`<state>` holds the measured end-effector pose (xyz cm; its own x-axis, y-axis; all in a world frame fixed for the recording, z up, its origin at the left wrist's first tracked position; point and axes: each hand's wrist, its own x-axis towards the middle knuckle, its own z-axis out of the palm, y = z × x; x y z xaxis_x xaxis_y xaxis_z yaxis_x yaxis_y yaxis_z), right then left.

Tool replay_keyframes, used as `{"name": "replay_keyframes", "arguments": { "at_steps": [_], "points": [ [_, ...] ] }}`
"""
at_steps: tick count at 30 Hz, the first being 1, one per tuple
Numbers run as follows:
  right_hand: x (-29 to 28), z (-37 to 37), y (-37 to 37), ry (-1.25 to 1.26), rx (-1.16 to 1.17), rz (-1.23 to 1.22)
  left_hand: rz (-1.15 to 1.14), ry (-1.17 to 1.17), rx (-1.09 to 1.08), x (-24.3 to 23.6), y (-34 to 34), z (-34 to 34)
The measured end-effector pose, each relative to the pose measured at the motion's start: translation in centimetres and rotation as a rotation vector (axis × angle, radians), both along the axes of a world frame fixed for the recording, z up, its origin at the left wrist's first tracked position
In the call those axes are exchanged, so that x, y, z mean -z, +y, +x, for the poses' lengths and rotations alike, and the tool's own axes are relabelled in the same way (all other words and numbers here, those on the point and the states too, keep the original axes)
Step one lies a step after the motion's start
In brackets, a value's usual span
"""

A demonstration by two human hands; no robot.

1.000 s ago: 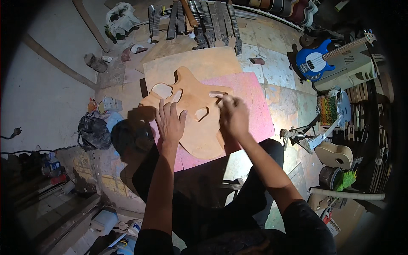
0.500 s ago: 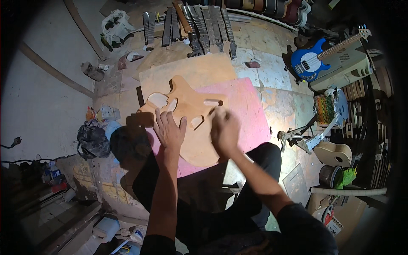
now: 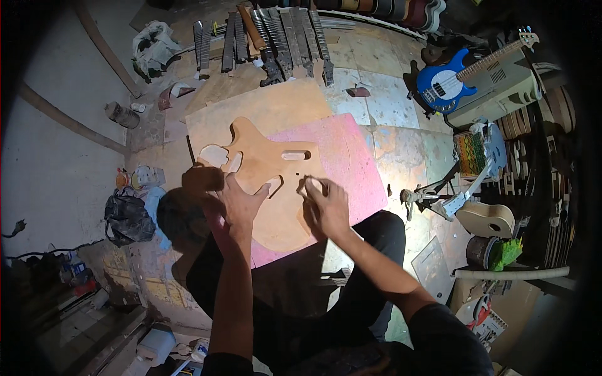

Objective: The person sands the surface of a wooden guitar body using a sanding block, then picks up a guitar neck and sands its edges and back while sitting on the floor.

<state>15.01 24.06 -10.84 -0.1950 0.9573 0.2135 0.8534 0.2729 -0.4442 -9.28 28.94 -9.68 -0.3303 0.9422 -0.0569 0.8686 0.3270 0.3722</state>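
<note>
An unpainted wooden guitar body (image 3: 276, 222) with several cut-out cavities lies on a pink board (image 3: 350, 164), which overlaps a plain tan board (image 3: 219, 106). My left hand (image 3: 238, 203) rests on the body's left part, below the cut-outs, thumb stretched out to the right and fingertips partly in shadow. My right hand (image 3: 329, 210) is on the body's right side, below the oblong slot, with its fingers closed on a small pale pad (image 3: 311, 187) pressed to the wood; the pad is mostly hidden.
Dark neck pieces (image 3: 282, 44) lie behind the boards. A blue bass (image 3: 442, 84) stands at upper right, with a stand (image 3: 420, 194) and an unfinished acoustic body (image 3: 486, 219) below it. A black bag (image 3: 128, 216) sits left, near the wall. My knee (image 3: 382, 229) borders the boards.
My right hand has moved down and left along the body from beside the slot. My left hand has shifted slightly, thumb now further apart. The whole scene sits further left in view.
</note>
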Motion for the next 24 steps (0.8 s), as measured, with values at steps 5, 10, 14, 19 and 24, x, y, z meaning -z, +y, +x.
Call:
{"name": "replay_keyframes", "arguments": {
  "at_steps": [5,10,14,19,24],
  "points": [
    [-0.8,0.4,5.8,-0.015,0.173,-0.014,0.006,0.196,0.036,-3.0,-0.5,0.1],
    [0.7,4.4,-0.1,0.079,0.044,-0.044,0.058,0.262,0.071,-2.5,-0.7,0.0],
    [0.0,2.3,3.3,0.007,0.049,0.063,0.161,0.283,0.115,-2.9,-0.6,-0.3],
    [1.2,3.8,2.0,0.127,-0.031,-0.049,0.005,0.177,0.032,0.7,-0.6,-0.6],
    [-0.3,1.6,4.7,0.015,0.046,0.148,0.087,0.004,0.081,3.0,-0.1,-1.2]
  ]
}}
